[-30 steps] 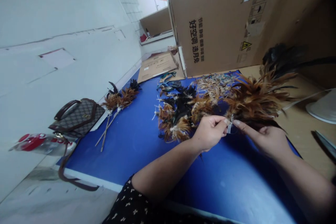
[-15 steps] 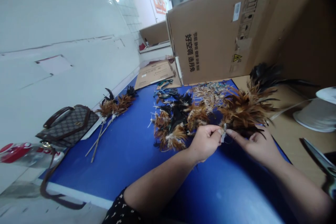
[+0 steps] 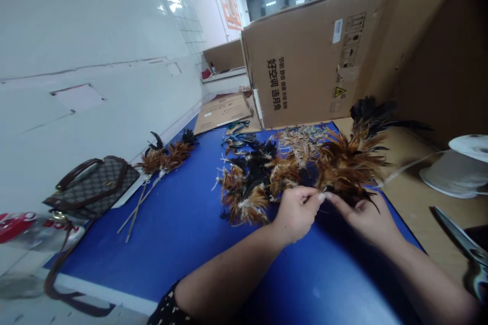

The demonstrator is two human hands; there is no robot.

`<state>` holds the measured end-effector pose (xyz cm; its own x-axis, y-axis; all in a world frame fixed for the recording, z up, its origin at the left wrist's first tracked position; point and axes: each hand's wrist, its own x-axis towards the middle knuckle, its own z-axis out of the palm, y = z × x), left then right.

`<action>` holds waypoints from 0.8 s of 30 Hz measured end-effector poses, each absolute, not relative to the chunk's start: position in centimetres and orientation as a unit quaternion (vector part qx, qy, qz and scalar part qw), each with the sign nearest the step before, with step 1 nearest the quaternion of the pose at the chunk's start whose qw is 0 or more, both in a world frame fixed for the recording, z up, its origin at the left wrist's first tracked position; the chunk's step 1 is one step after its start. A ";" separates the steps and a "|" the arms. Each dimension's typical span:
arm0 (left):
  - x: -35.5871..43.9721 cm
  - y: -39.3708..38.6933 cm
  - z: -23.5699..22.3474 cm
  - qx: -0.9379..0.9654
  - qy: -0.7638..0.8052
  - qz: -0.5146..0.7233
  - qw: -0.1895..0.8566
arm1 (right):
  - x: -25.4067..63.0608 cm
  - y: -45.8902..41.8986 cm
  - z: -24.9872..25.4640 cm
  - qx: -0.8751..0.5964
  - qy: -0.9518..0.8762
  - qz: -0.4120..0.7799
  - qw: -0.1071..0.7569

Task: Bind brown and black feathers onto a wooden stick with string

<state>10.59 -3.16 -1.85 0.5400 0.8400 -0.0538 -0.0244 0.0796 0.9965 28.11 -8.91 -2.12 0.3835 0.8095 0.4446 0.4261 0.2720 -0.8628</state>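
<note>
My left hand and my right hand meet fingertip to fingertip over the blue table top. Both pinch the bound end of a brown and black feather bundle that fans away to the upper right. A thin white string runs from the bundle toward a white spool at the right. A heap of loose brown, black and pale feather bunches lies just left of my hands.
Two feather dusters on sticks lie at the table's left. A brown patterned handbag and a plastic bottle sit by the white wall. A large cardboard box stands behind. Scissors lie at the right.
The view has tilted up and my hands have drawn a little lower and closer together. The white tie that showed between my fingertips is now covered by them.
</note>
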 end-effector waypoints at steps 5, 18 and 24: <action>10.0 -2.6 -1.2 0.629 0.336 0.335 0.615 | 27.8 -8.6 -2.8 -0.593 -0.549 0.161 0.567; 5.7 2.8 2.8 0.591 0.352 0.443 0.575 | 25.6 -9.7 -3.4 -0.538 -0.635 0.115 0.542; 4.2 4.0 5.6 0.472 0.316 0.498 0.655 | 22.4 -9.0 -7.1 -0.477 -0.740 0.163 0.446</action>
